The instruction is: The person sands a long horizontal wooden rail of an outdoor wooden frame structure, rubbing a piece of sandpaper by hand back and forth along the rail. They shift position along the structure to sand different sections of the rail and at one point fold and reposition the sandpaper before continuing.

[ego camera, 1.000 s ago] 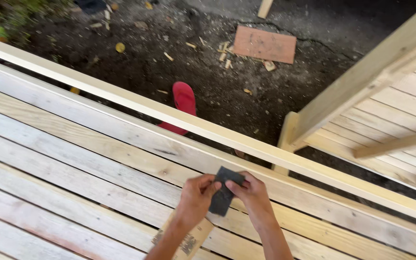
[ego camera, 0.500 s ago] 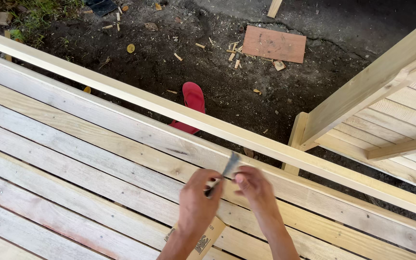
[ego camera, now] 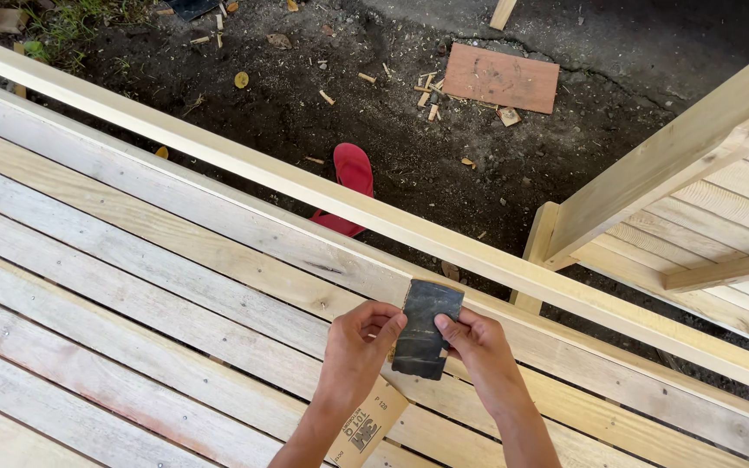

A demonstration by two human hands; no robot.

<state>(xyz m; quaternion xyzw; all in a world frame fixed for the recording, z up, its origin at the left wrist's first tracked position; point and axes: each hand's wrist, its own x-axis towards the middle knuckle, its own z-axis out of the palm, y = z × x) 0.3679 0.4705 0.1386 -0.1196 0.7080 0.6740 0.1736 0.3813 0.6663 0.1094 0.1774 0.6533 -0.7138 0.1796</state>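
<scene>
The dark grey rectangular sheet of sandpaper (ego camera: 426, 329) looks thin, light and floppy, best taken by its side edges. It hangs above the pale wooden plank deck (ego camera: 132, 260), near the rail-side edge, pinched between left hand (ego camera: 359, 351) and right hand (ego camera: 477, 347).

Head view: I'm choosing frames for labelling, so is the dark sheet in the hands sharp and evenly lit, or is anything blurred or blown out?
Head view: the dark sandpaper sheet is sharp, held by the left hand and right hand in even shade; sunlight brightens the pale rail and the boards at right without hiding their grain; the ground behind the red sandal is also in focus.
</scene>
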